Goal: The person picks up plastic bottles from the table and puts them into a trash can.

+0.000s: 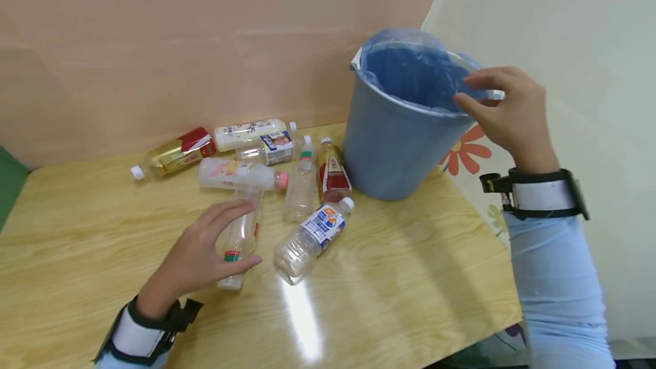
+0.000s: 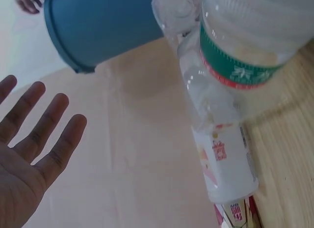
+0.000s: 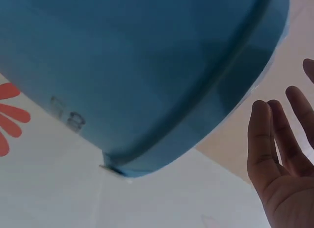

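Observation:
My left hand [image 1: 195,252] hovers by a clear plastic bottle [image 1: 240,238] with a green and red label. Its thumb and fingers are spread apart and hold nothing; in the left wrist view the same bottle's green band [image 2: 240,66] shows close up, apart from the fingers. At the right, my right hand [image 1: 515,113] is beside the rim of a blue bucket [image 1: 394,152] lined with a thin clear-blue bag [image 1: 410,44]. Its fingers are loosely bent with a gap to the thumb, nothing between them. The bucket's bottom inside is hidden.
Several other bottles lie on the wooden table [image 1: 389,295]: a blue-and-white labelled bottle [image 1: 312,238], a pink-capped bottle [image 1: 241,174], a yellow drink bottle [image 1: 179,154], a red-labelled bottle [image 1: 333,172] against the bucket. A brown covered wall [image 1: 179,44] stands behind.

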